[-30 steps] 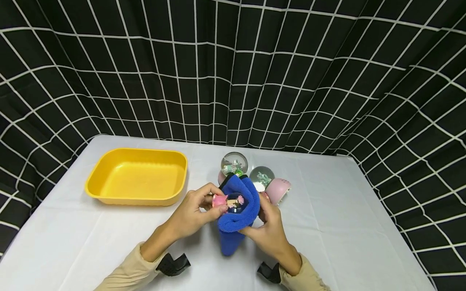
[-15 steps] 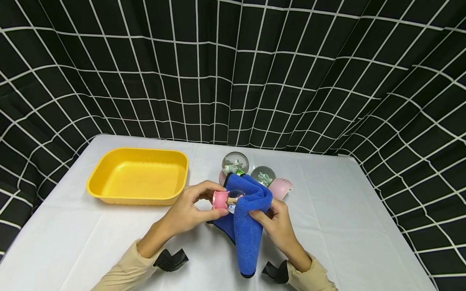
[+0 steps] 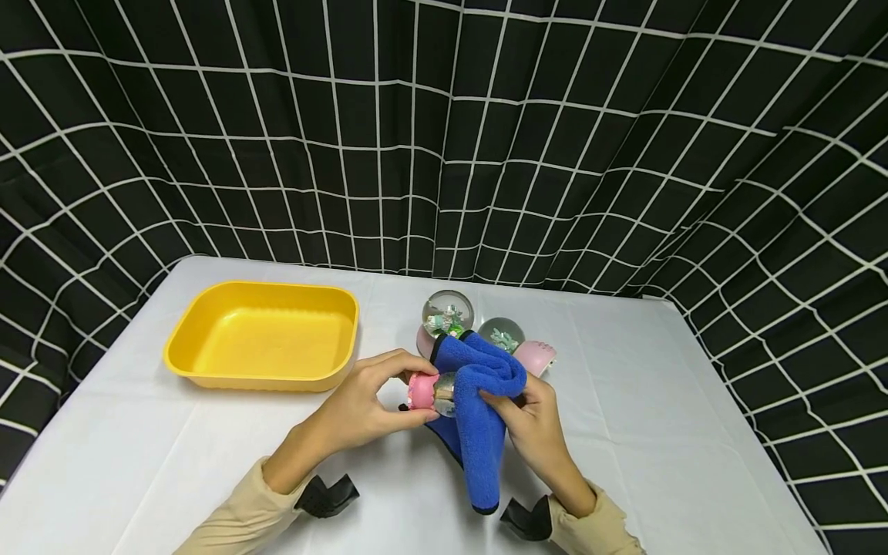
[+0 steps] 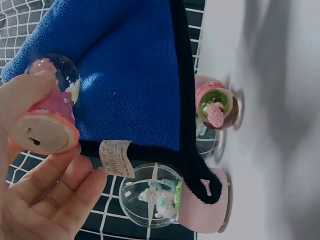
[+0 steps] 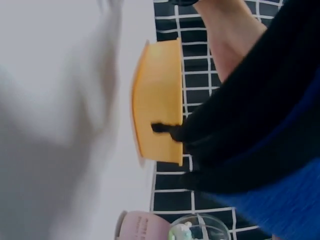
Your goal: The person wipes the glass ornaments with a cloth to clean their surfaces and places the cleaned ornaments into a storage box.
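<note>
My left hand (image 3: 357,405) pinches the pink base of a small snow globe (image 3: 422,391) between thumb and fingers. The globe lies on its side, its clear dome turned right. A blue cloth (image 3: 479,432) with black edging is folded over part of the dome and hangs down toward me. My right hand (image 3: 534,424) grips this cloth at the dome's right side, some fingers hidden behind it. The left wrist view shows the underside of the base (image 4: 45,132) and a pink figure inside the dome. In the right wrist view the cloth hides the right hand.
Behind the cloth stand a snow globe (image 3: 447,312) and another globe (image 3: 502,334) with a pink base (image 3: 534,357). A smaller globe (image 4: 215,105) with a pink figure shows in the left wrist view. A yellow tray (image 3: 264,379) stands at left on the white table.
The right hand has moved right, and the cloth has gone from cupping under the globe to draping over its dome. Most recently, the globe and cloth have shifted slightly; the left hand keeps its pinch.
</note>
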`<move>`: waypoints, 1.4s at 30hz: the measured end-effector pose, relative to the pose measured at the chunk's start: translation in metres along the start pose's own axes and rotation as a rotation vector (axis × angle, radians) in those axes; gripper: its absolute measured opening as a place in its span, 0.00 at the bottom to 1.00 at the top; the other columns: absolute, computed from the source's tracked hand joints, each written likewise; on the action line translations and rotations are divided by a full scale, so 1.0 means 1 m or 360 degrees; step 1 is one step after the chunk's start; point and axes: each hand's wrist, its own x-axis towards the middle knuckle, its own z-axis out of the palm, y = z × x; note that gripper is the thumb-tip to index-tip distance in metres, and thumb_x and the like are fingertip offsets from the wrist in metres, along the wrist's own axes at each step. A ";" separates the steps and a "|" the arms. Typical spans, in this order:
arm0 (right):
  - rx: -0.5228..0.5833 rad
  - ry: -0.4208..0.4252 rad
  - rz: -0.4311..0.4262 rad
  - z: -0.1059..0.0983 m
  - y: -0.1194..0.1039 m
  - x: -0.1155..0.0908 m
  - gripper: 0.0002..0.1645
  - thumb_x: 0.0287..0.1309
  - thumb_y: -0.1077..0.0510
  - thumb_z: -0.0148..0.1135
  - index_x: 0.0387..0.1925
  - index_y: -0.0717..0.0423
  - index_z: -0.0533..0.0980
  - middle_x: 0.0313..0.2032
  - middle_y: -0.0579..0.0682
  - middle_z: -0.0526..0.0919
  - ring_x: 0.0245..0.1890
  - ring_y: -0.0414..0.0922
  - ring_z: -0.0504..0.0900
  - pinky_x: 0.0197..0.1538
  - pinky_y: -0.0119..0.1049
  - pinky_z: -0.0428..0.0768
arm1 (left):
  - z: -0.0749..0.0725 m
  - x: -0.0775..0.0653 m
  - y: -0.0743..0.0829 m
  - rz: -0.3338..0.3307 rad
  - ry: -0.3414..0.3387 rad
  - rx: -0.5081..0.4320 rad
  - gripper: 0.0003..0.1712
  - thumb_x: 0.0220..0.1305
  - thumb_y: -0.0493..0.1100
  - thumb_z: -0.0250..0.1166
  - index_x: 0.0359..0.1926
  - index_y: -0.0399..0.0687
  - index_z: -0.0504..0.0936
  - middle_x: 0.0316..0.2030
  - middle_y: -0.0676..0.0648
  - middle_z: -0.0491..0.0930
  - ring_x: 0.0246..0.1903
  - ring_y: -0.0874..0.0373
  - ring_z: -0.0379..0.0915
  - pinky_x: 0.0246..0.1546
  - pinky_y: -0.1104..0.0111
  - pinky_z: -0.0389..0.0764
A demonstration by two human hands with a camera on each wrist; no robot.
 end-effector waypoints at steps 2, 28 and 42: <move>0.0001 0.0007 0.0013 0.001 0.000 0.000 0.14 0.52 0.78 0.62 0.42 0.72 0.81 0.45 0.37 0.86 0.47 0.35 0.84 0.48 0.27 0.83 | 0.000 0.000 0.000 -0.0012 -0.0016 0.0052 0.26 0.51 0.42 0.78 0.51 0.51 0.81 0.45 0.53 0.84 0.43 0.63 0.80 0.47 0.70 0.82; 0.0007 -0.0064 0.0107 0.001 0.002 0.000 0.18 0.54 0.76 0.63 0.49 0.74 0.76 0.53 0.37 0.82 0.51 0.35 0.82 0.49 0.28 0.83 | -0.002 -0.001 0.007 -0.0166 -0.0001 0.0190 0.32 0.49 0.48 0.78 0.56 0.54 0.77 0.40 0.57 0.78 0.37 0.64 0.70 0.38 0.71 0.76; -0.0096 -0.0336 0.0270 0.005 0.002 -0.004 0.22 0.57 0.68 0.66 0.55 0.64 0.76 0.52 0.64 0.82 0.46 0.35 0.82 0.46 0.33 0.84 | -0.001 -0.001 0.004 -0.0146 0.0066 -0.0127 0.31 0.49 0.32 0.73 0.55 0.42 0.73 0.43 0.44 0.84 0.38 0.62 0.79 0.40 0.70 0.85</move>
